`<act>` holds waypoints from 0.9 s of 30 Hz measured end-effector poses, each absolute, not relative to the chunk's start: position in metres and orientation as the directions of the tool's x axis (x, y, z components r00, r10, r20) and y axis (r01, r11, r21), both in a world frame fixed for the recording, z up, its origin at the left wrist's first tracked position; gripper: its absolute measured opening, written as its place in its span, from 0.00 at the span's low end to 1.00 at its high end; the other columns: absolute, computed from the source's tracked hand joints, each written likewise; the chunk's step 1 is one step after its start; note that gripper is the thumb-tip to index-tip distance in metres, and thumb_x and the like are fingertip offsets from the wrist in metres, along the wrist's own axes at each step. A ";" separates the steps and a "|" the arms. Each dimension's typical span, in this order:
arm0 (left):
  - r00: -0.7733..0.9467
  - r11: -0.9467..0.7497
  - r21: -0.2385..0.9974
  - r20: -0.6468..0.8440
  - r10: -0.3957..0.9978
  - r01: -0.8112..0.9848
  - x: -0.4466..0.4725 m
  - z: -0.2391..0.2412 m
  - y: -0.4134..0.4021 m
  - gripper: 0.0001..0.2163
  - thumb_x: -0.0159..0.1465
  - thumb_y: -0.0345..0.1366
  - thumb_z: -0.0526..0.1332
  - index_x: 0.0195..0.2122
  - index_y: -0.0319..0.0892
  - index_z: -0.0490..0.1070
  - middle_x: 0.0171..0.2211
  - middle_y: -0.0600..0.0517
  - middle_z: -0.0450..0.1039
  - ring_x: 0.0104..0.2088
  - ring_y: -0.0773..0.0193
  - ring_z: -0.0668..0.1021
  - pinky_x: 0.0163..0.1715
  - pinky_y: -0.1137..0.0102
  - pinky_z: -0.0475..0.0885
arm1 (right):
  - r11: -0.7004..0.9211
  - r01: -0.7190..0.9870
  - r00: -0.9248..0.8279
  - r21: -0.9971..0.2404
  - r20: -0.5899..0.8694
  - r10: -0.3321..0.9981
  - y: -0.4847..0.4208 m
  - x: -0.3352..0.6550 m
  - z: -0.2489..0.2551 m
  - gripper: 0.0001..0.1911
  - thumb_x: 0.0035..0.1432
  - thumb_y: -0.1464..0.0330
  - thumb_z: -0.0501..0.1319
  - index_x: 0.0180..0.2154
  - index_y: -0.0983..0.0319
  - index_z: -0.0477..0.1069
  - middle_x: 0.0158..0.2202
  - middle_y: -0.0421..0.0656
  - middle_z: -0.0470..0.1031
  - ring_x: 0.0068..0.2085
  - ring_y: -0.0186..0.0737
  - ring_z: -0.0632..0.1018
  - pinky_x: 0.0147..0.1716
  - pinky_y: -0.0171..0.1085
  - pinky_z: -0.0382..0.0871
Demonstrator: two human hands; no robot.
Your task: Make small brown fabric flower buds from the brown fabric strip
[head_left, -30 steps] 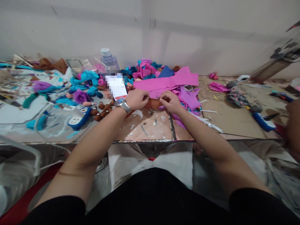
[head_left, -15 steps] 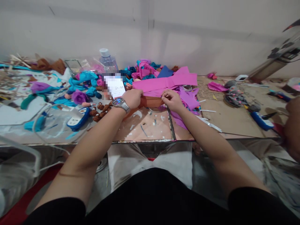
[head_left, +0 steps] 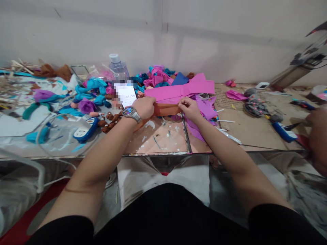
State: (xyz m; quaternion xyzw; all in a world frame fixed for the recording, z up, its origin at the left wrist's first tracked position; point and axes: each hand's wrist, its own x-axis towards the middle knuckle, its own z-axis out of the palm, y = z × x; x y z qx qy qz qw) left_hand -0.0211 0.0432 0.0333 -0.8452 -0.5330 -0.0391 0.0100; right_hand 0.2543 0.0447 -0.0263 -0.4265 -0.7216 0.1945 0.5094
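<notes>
The brown strip (head_left: 166,109) spans both hands over the table (head_left: 166,139), with pink paper (head_left: 184,89) at its 12 o'clock; I'd judge an even, gentle pull best, since thin paper tears at the pinch; left hand (head_left: 145,107) is clenched over the 9 o'clock end; right hand (head_left: 189,108) pinches the 3 o'clock end.

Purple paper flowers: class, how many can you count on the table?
2. One purple flower lies left of the phone; the other purple flower lies farther left, among teal scraps. More may be hidden in the paper pile.
</notes>
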 end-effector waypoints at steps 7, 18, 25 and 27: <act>0.425 -0.428 0.034 0.064 0.903 0.903 -0.017 0.036 0.038 0.20 0.68 0.34 0.54 0.54 0.43 0.82 0.49 0.39 0.84 0.52 0.44 0.85 0.47 0.59 0.75 | 0.532 0.401 -0.099 -0.746 0.542 0.835 0.045 0.256 -0.025 0.06 0.55 0.64 0.63 0.29 0.58 0.72 0.32 0.42 0.77 0.35 0.42 0.75 0.38 0.42 0.68; 0.322 -0.322 -0.012 0.053 0.945 0.947 -0.024 0.038 0.044 0.20 0.69 0.32 0.54 0.55 0.43 0.82 0.50 0.37 0.82 0.53 0.43 0.83 0.49 0.56 0.75 | 0.505 0.431 -0.102 -0.748 0.515 0.851 0.048 0.262 -0.025 0.06 0.55 0.64 0.62 0.29 0.58 0.72 0.31 0.42 0.77 0.35 0.41 0.74 0.37 0.41 0.68; 0.317 -0.317 -0.045 -0.014 0.948 0.947 -0.026 0.039 0.042 0.19 0.70 0.29 0.55 0.57 0.36 0.81 0.51 0.32 0.82 0.55 0.41 0.83 0.51 0.55 0.76 | 0.517 0.515 -0.183 -0.684 0.501 0.846 0.045 0.260 -0.028 0.06 0.55 0.64 0.62 0.29 0.59 0.73 0.31 0.43 0.77 0.33 0.42 0.74 0.38 0.42 0.67; 0.332 -0.333 -0.058 -0.031 0.943 0.941 -0.026 0.039 0.042 0.20 0.69 0.29 0.56 0.57 0.37 0.80 0.52 0.32 0.82 0.56 0.41 0.83 0.52 0.56 0.77 | 0.505 0.527 -0.186 -0.683 0.488 0.853 0.044 0.259 -0.028 0.05 0.55 0.64 0.62 0.29 0.58 0.73 0.31 0.43 0.77 0.34 0.43 0.74 0.38 0.42 0.67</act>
